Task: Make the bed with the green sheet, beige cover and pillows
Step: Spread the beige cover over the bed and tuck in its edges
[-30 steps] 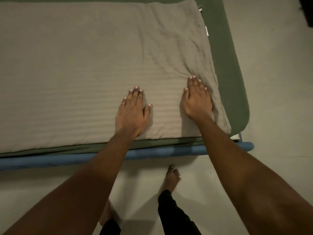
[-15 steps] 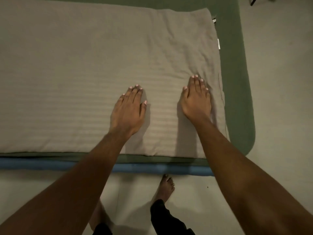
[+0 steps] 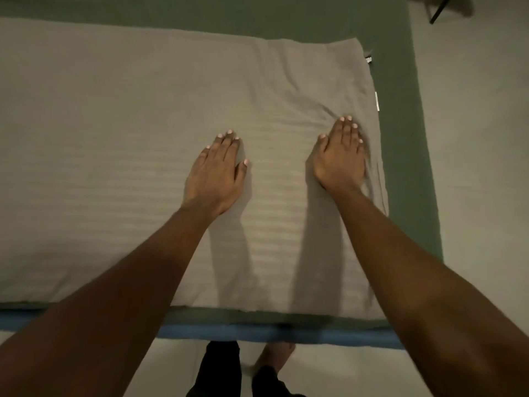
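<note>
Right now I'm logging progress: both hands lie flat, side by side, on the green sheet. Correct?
No. In the head view, the left hand and right hand lie flat, side by side, on the beige cover, which lies over the green sheet.

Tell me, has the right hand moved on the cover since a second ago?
Yes. The right hand slid across the cover, away from its near edge, toward the far side.

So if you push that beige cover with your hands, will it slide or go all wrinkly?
Probably wrinkly: the beige cover bunches into creases beside the right hand. It looks soft and floppy, lying flat over the green sheet. It likely slides a little too, being loose cloth.
</note>
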